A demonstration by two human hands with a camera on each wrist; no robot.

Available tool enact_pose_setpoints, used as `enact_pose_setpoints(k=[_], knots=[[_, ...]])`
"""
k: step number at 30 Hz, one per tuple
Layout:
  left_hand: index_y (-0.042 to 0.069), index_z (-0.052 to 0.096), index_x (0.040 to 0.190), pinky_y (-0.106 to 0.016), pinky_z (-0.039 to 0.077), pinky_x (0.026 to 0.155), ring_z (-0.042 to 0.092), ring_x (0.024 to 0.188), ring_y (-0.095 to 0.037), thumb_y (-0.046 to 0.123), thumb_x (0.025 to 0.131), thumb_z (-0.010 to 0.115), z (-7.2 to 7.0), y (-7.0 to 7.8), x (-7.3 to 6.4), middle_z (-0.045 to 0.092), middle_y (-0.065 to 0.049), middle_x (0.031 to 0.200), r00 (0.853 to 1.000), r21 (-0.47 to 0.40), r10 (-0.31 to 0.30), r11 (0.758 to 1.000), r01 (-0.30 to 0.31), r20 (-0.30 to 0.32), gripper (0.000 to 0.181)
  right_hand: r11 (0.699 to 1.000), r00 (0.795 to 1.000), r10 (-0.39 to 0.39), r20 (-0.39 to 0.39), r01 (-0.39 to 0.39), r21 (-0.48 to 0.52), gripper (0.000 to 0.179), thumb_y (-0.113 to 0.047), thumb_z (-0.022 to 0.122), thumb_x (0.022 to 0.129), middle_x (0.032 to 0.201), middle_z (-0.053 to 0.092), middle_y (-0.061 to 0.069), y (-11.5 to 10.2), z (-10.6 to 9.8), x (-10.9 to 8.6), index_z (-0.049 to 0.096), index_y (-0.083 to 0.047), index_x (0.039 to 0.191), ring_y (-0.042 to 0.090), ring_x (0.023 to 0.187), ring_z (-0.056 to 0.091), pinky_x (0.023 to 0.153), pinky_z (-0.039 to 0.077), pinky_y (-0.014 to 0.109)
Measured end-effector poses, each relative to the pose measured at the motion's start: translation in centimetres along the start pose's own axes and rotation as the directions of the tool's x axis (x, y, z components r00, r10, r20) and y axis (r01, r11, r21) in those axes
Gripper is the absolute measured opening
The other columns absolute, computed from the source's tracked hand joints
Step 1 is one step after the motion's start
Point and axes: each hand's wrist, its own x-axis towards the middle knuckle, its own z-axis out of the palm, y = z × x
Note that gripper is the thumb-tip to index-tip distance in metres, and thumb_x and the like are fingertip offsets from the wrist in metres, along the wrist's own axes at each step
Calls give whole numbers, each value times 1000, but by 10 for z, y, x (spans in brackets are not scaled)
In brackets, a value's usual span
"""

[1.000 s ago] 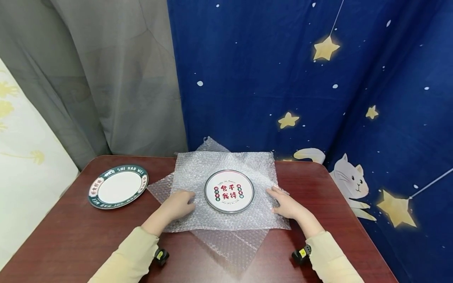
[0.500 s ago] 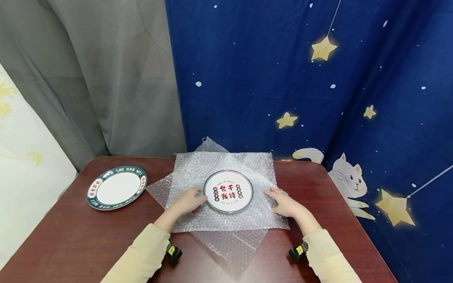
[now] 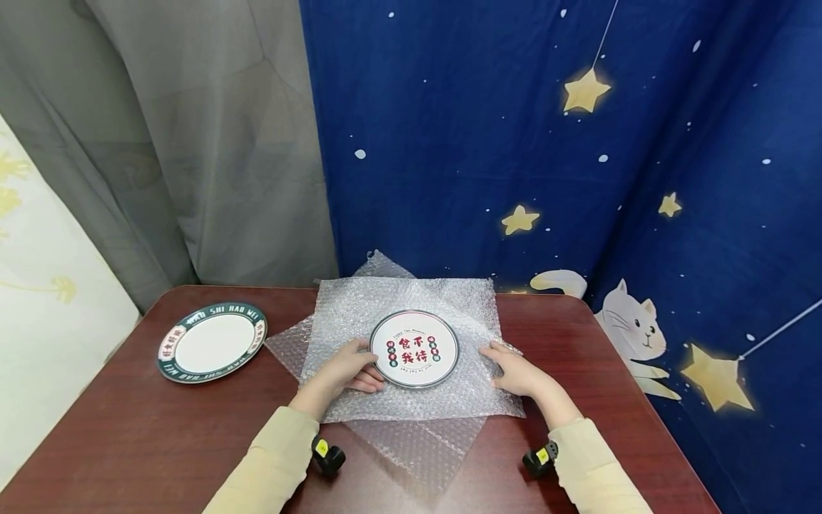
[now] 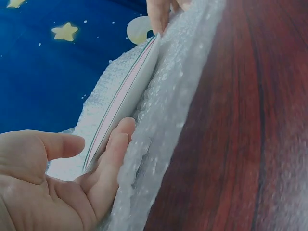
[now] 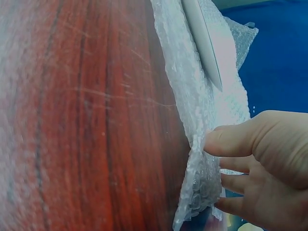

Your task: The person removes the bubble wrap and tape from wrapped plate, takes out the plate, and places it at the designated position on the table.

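Observation:
A round white plate (image 3: 414, 348) with red lettering and a dark rim lies face up on clear bubble wrap (image 3: 411, 403) in the middle of the table. My left hand (image 3: 343, 368) is at the plate's left edge. In the left wrist view the fingers (image 4: 113, 154) reach beneath the rim and the thumb lies over its upper side. On the other side my right hand (image 3: 519, 370) rests on the right part of the wrap, apart from the plate. Its fingers (image 5: 236, 185) are spread and touch the wrap in the right wrist view.
A larger white plate (image 3: 215, 343) with a green lettered rim lies at the table's left. The wrap is in overlapping sheets turned at different angles. Behind the brown table (image 3: 148, 442) hang a grey curtain (image 3: 250, 143) and a blue starry one (image 3: 449, 143).
My left hand has moved right from the wrap onto the plate's left edge and turned so its fingers go under the rim. The right hand and both plates have stayed put.

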Motion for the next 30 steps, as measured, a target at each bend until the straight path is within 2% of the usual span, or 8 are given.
enact_pose_setpoints(k=[6, 12, 21, 30], knots=[[1, 21, 147, -39, 57, 59, 69, 65, -33, 3, 94, 48, 1, -3, 1, 66, -25, 75, 999, -94, -15, 995, 18, 28, 59, 1000, 1000, 5, 3, -5, 3, 61, 1, 69, 83, 146, 28, 31, 1, 1, 0, 45, 0, 140, 46, 134, 27, 103, 30, 59], [6, 15, 151, -39, 57, 63, 70, 67, -32, -1, 94, 47, 3, -5, 3, 65, -25, 77, 999, -138, -30, 990, 35, 36, 66, 1000, 1000, 6, 8, -6, 1, 61, 1, 68, 84, 147, 28, 31, 0, 0, 1, 45, 0, 140, 46, 135, 27, 103, 30, 58], [7, 20, 150, -39, 57, 63, 69, 64, -33, -8, 90, 47, 8, -7, 3, 65, -26, 78, 999, -218, -17, 976, 8, -40, 67, 1000, 1000, 7, 16, -6, -21, 60, -1, 69, 84, 147, 29, 30, 0, -1, 3, 47, -2, 140, 45, 135, 26, 104, 29, 58], [6, 17, 151, -36, 57, 61, 69, 61, -32, -8, 89, 48, 9, -9, 3, 65, -26, 79, 998, -248, 0, 969, -16, -63, 71, 1000, 1000, -2, 16, 3, -20, 60, 1, 70, 82, 146, 29, 32, -1, -2, 2, 48, 0, 138, 46, 135, 26, 104, 29, 58]])
